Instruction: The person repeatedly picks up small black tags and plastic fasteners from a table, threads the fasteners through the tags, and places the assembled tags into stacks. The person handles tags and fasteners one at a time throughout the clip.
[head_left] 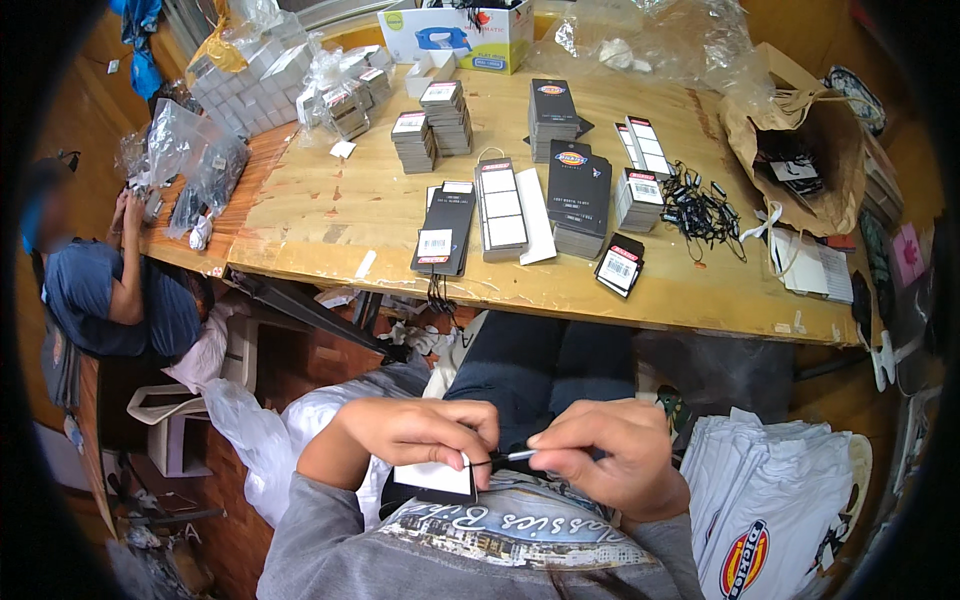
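Close to my chest, my left hand (415,432) is closed on hang tags (432,478), a white one over a black one. My right hand (618,452) pinches a black tag string (513,457) with a light, narrow end piece. The string runs from the tags' edge across to the right fingertips. On the table ahead lie black tags with a barcode label (436,243), their strings hanging over the edge. Beside them are a stack of white-panelled tags (501,212), a tall stack of black tags (577,205) and small barcode tags (619,267).
Black strings (697,208) lie heaped at the right of the wooden table (330,215), near a paper bag (835,185). Small tag stacks (445,118) stand farther back. At the far left sits another person (110,290). Folded white shirts (765,500) are piled at my right.
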